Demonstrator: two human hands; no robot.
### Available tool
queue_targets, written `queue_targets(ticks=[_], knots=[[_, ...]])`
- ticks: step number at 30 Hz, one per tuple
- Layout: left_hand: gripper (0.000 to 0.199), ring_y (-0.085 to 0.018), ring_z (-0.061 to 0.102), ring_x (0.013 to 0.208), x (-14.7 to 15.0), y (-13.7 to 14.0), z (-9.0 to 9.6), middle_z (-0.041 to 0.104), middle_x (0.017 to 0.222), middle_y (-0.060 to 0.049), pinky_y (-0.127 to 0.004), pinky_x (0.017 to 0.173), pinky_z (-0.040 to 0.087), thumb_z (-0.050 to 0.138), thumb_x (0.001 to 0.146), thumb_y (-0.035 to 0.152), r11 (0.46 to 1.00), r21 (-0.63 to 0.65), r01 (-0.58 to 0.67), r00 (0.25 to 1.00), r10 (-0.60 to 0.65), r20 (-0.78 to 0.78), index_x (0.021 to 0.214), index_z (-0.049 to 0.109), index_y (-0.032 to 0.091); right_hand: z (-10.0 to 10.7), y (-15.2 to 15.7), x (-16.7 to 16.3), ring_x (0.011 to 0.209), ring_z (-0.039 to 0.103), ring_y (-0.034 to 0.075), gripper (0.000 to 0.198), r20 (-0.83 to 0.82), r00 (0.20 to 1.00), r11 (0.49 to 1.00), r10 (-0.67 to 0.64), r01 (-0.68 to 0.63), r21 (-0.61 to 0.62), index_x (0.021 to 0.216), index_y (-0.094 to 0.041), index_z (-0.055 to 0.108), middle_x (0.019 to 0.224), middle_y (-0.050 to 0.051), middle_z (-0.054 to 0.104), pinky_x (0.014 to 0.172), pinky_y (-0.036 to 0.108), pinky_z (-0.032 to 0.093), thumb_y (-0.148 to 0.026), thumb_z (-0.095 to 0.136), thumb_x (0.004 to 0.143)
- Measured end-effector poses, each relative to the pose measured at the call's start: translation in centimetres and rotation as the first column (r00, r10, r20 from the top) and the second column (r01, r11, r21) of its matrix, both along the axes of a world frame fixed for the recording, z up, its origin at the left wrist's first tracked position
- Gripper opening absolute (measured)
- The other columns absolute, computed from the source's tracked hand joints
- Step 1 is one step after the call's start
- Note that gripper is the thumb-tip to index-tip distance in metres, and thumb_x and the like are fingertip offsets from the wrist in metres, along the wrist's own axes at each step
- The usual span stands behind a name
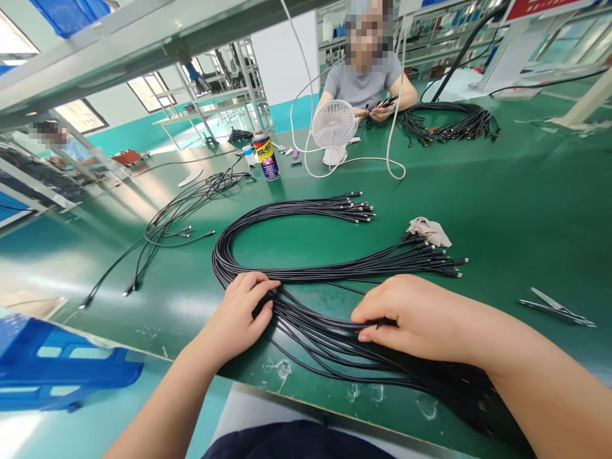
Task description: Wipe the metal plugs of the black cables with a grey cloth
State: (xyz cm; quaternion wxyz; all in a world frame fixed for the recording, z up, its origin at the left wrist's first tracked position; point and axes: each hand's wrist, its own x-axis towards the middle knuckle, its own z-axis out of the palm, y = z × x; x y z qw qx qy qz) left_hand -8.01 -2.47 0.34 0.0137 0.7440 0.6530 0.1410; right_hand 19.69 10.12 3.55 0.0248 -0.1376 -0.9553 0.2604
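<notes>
A bundle of black cables (329, 347) fans out along the front edge of the green table. Around its gathered left part my left hand (246, 312) is closed, thumb and fingers on the strands. My right hand (406, 315) pinches one or more of the same cables farther right; its far fingers are hidden. Under my right forearm the bundle's ends lie dark and blurred. Just beyond my hands a second cable bundle (268, 271) lies bent in a U, its metal-tipped plugs pointing right. A beige cloth (429, 231) touches the plugs of its nearer arm.
Loose cables (157, 236) sprawl at the left. A spray can (266, 156) and a white fan (335, 127) with its cord stand behind. Tweezers (557, 309) lie at right. Across the table a person (363, 83) handles cables beside another cable pile (449, 122). A blue stool (62, 363) stands at lower left.
</notes>
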Motion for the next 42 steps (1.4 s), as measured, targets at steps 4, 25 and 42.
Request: queue_targets(ticks=[4,25,42], knots=[[0.032,-0.025,0.055,0.111,1.0,0.7,0.2,0.062,0.115,-0.011,-0.047,0.098,0.045,0.045,0.092,0.017,0.998,-0.027,0.057,0.997,-0.056,0.05,0.119,0.062,0.017,-1.5,1.7,0.6,0.066,0.062,0.017,0.013,-0.003,0.974,0.942,-0.224,0.218,0.254,0.078,-0.024,0.07,0.076,0.0,0.073,0.056,0.026,0.031,-0.028,0.061,0.087],[0.022,-0.023,0.053,0.09,2.3,4.5,-0.3,0.062,0.094,-0.005,-0.04,0.084,0.044,0.051,0.098,0.036,0.979,-0.201,0.046,0.995,-0.062,-0.073,0.093,0.064,0.02,-0.7,4.4,2.0,0.078,0.064,0.018,0.018,0.128,0.753,0.699,-0.646,0.516,0.495,0.091,-0.029,0.072,0.098,-0.003,0.075,0.054,0.028,0.027,-0.024,0.056,0.084],[0.011,-0.021,0.065,0.088,7.9,7.5,0.1,0.069,0.094,-0.004,-0.034,0.083,0.051,0.062,0.085,0.031,0.943,-0.206,0.262,0.931,-0.19,0.313,0.088,0.06,0.02,-2.5,4.9,1.9,0.082,0.064,0.016,0.02,-0.588,0.69,0.502,-0.421,0.718,0.483,0.087,-0.021,0.073,0.092,0.0,0.076,0.067,0.029,0.036,-0.019,0.053,0.089]])
